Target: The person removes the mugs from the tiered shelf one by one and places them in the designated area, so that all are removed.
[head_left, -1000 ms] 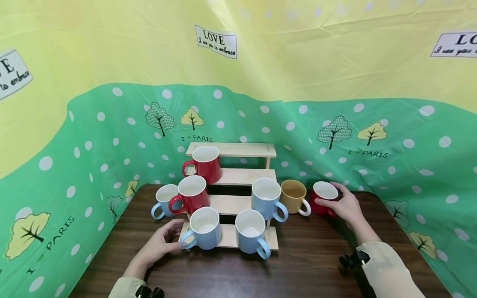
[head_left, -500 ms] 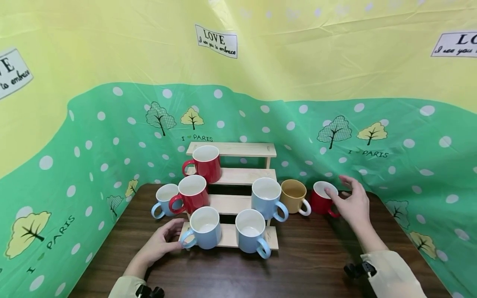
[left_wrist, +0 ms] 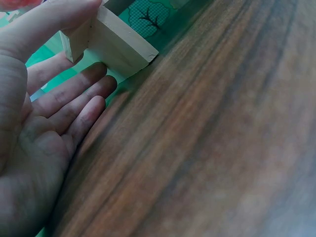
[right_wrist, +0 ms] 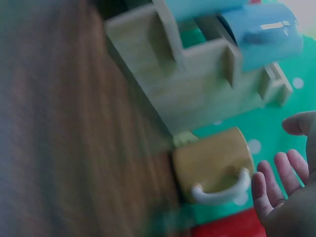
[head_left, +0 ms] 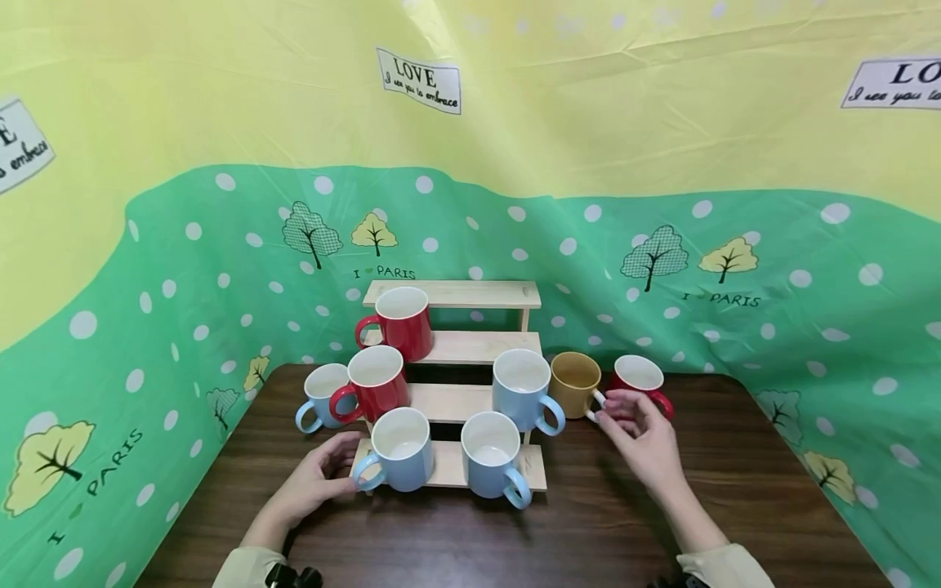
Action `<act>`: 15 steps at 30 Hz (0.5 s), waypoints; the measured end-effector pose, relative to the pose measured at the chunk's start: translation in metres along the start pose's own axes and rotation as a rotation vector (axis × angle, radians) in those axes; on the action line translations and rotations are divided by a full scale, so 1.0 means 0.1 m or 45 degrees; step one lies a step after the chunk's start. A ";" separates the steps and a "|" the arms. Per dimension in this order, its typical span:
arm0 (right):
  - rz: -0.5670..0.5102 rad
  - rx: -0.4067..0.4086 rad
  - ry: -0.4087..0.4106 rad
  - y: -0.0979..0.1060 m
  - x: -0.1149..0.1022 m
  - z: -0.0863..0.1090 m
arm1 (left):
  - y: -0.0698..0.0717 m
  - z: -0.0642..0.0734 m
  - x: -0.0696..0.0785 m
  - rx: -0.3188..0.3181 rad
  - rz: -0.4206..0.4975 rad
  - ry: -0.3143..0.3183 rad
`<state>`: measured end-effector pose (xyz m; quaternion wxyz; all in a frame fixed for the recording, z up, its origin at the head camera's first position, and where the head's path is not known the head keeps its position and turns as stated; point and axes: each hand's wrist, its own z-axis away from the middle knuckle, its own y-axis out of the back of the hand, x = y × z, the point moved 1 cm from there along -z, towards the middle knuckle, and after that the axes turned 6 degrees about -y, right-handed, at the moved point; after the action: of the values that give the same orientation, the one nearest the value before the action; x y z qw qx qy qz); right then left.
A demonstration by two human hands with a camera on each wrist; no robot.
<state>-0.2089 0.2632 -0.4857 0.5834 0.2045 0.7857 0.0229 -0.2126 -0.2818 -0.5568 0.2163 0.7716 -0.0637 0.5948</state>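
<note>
A stepped wooden mug rack (head_left: 441, 403) stands on the table, holding two red mugs (head_left: 378, 384) on its left and three light-blue mugs (head_left: 491, 453). My left hand (head_left: 312, 482) holds the left end of its lowest step. In the left wrist view, the thumb (left_wrist: 54, 22) lies across one side of the board and the index fingertip at the other; the remaining fingers extend loosely. My right hand (head_left: 641, 437) has parted fingers beside the white handle of a tan mug (head_left: 576, 384). The right wrist view shows those fingers (right_wrist: 276, 180) near the handle (right_wrist: 222, 195), not curled round it.
Right of the tan mug stands a red mug (head_left: 638, 373), partly hidden by my right hand. Another light-blue mug (head_left: 325, 392) is left of the rack. A green and yellow printed cloth (head_left: 470, 204) hangs behind the dark wood table (head_left: 588, 531).
My right hand let go of the red mug at the right, drew back, then moved left to the tan mug's handle. My left hand stays at the rack.
</note>
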 end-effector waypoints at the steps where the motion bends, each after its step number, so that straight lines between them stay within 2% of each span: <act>1: -0.002 -0.031 -0.001 -0.03 0.01 0.04 | 0.00 0.00 0.00 0.003 -0.002 0.007; 8: -0.020 -0.246 0.018 -0.25 0.06 0.30 | 0.03 0.00 0.00 -0.001 -0.015 0.016; 11: 0.007 -0.330 -0.016 -0.32 0.07 0.38 | 0.03 0.00 -0.01 -0.007 -0.011 0.029; 15: 0.058 -0.453 -0.121 -0.38 0.10 0.44 | 0.02 -0.01 -0.02 -0.011 -0.005 0.046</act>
<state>-0.1815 0.2234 -0.5193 0.6462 0.1166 0.7360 0.1649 -0.2145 -0.2835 -0.5584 0.2216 0.7600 -0.0608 0.6079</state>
